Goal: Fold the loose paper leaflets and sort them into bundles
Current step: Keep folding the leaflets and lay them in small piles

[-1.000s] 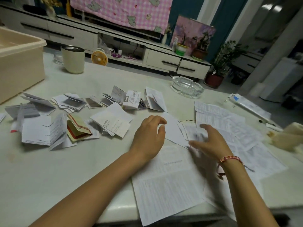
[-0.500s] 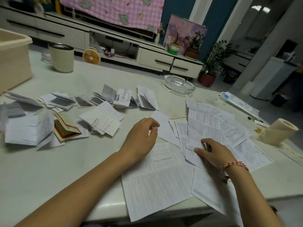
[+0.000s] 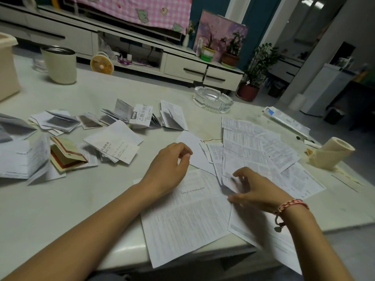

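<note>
**Two hands over unfolded leaflets at the table's near edge**

Head view: the left hand (image 3: 168,167) rests loosely curled on a large flat leaflet (image 3: 182,220), holding nothing. That sheet overhangs the near edge of the table (image 3: 60,209). The right hand (image 3: 257,191) curls over the near corner of the fanned loose leaflets (image 3: 253,147); whether it pinches one is unclear. Folded leaflets (image 3: 113,145) lie left, with bare tabletop in front of them

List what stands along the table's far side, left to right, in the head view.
Beige plastic tub → cream cylindrical cup with a dark rim → clear glass ashtray → long white packet with a blue mark → cream paper roll lying on its side.
</note>
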### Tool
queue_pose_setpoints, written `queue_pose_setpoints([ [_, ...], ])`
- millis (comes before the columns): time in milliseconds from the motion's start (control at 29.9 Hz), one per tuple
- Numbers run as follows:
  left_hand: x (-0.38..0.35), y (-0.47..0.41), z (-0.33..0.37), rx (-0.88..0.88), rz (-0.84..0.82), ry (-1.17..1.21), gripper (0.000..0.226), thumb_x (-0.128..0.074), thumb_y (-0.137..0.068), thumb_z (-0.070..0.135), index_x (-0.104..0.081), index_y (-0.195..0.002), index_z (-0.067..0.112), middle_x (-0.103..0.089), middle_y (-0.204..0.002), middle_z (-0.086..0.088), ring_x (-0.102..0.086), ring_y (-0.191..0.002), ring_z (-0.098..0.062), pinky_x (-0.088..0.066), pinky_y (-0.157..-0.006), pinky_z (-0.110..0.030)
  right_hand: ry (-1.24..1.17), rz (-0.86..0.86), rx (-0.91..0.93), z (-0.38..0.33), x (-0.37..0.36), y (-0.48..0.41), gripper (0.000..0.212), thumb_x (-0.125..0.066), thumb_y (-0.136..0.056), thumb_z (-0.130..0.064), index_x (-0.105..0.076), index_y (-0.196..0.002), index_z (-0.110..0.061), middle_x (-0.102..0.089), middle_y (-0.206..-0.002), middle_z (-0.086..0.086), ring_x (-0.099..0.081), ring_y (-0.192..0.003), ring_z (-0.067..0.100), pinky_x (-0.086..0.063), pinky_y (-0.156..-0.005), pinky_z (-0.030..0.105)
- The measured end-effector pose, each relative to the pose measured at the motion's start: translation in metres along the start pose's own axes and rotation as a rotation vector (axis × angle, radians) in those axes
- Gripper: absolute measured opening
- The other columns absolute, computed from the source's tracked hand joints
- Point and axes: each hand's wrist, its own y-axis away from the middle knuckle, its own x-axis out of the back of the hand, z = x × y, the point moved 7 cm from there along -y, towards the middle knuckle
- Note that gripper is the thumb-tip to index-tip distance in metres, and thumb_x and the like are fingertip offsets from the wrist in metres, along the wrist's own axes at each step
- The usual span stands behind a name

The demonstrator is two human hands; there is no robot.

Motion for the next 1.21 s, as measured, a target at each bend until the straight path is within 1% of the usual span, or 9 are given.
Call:
queue_pose_setpoints([
  [134,-0.003,0.003,0.001,-0.007,-0.033,-0.001,0.019,-0.045,-0.096,0.016,-0.061,-0.104,0.014,-0.06,-0.102,0.004,-0.054,-0.094,-0.009,-0.043,-0.083,-0.023,-0.025,0.173,0.005,0.007,-0.001,0.0,0.029,-0.048,-0.091,-0.009,-0.047,-0.119,-0.016,-0.055,-0.113,0.003,-0.048,-0.094,0.014,-0.039,-0.077,0.022],
  [268,0.0,0.003,0.001,0.033,-0.012,0.045,0.018,-0.047,-0.095,0.016,-0.062,-0.103,0.014,-0.06,-0.1,0.007,-0.055,-0.093,-0.007,-0.043,-0.08,-0.017,0.054,0.404,0.01,0.01,0.02,0.004,0.016,-0.042,-0.092,-0.002,-0.052,-0.081,-0.009,-0.051,-0.074,0.001,-0.048,-0.074,0.021,-0.027,-0.052,0.016],
  [435,-0.002,0.001,-0.008,0.325,-0.041,0.622,0.008,-0.057,-0.091,0.013,-0.063,-0.092,0.018,-0.067,-0.109,-0.009,-0.064,-0.096,-0.02,-0.053,-0.081,-0.032,-0.291,0.618,0.138,-0.018,0.061,0.026,0.02,-0.049,-0.089,-0.004,-0.056,-0.071,0.001,-0.058,-0.068,0.015,-0.052,-0.059,0.024,-0.044,-0.056,0.034],
  [569,-0.01,0.001,-0.009,0.478,-0.109,1.001,0.024,-0.067,-0.082,0.017,-0.06,-0.104,0.011,-0.061,-0.123,-0.016,-0.062,-0.108,-0.025,-0.051,-0.091,-0.034,-0.896,0.376,0.219,-0.055,0.064,0.043,0.014,-0.054,-0.089,-0.009,-0.066,-0.087,-0.015,-0.069,-0.082,0.003,-0.066,-0.068,0.007,-0.054,-0.06,0.022],
  [703,-0.02,0.006,-0.005,0.563,-0.299,1.212,0.11,-0.09,-0.037,0.05,-0.045,-0.129,0.011,-0.055,-0.129,-0.016,-0.059,-0.115,-0.026,-0.048,-0.096,-0.038,-1.387,0.093,0.286,-0.084,0.059,0.049,0.021,-0.054,-0.08,-0.012,-0.063,-0.099,-0.008,-0.07,-0.092,0.006,-0.068,-0.08,0.018,-0.059,-0.072,0.036],
  [736,-0.024,0.008,-0.002,0.565,-0.368,1.293,0.117,-0.089,-0.036,0.053,-0.044,-0.134,0.009,-0.056,-0.129,-0.017,-0.059,-0.115,-0.029,-0.047,-0.098,-0.042,-1.526,0.01,0.304,-0.089,0.058,0.049,0.029,-0.055,-0.077,-0.014,-0.062,-0.105,-0.007,-0.07,-0.095,0.007,-0.068,-0.083,0.02,-0.058,-0.076,0.038],
  [837,-0.02,0.007,0.009,0.481,-0.457,1.443,0.077,-0.088,-0.044,0.05,-0.071,-0.108,0.01,-0.068,-0.111,-0.012,-0.065,-0.103,-0.025,-0.047,-0.097,-0.047,-1.795,-0.093,0.25,-0.084,0.054,0.04,0.048,-0.062,-0.07,-0.016,-0.06,-0.118,-0.006,-0.07,-0.095,0.009,-0.069,-0.083,0.021,-0.059,-0.07,0.036],
  [1004,-0.006,0.003,0.001,0.453,-0.329,1.314,0.056,-0.072,-0.052,0.061,-0.077,-0.092,0.022,-0.072,-0.104,-0.009,-0.069,-0.095,-0.024,-0.057,-0.073,-0.038,-1.335,0.271,-0.097,-0.026,0.034,0.014,0.017,-0.051,-0.091,-0.003,-0.063,-0.103,-0.003,-0.07,-0.084,0.008,-0.068,-0.069,0.02,-0.058,-0.056,0.032],
  [1205,-0.017,0.012,-0.01,0.67,-0.412,1.161,0.033,-0.052,-0.081,0.005,-0.06,-0.113,0.004,-0.068,-0.111,-0.016,-0.067,-0.096,-0.03,-0.054,-0.083,-0.043,-0.874,0.489,-0.12,-0.003,0.04,0.007,0.01,-0.055,-0.09,-0.007,-0.06,-0.098,-0.011,-0.064,-0.084,0.002,-0.061,-0.074,0.015,-0.053,-0.066,0.027],
])
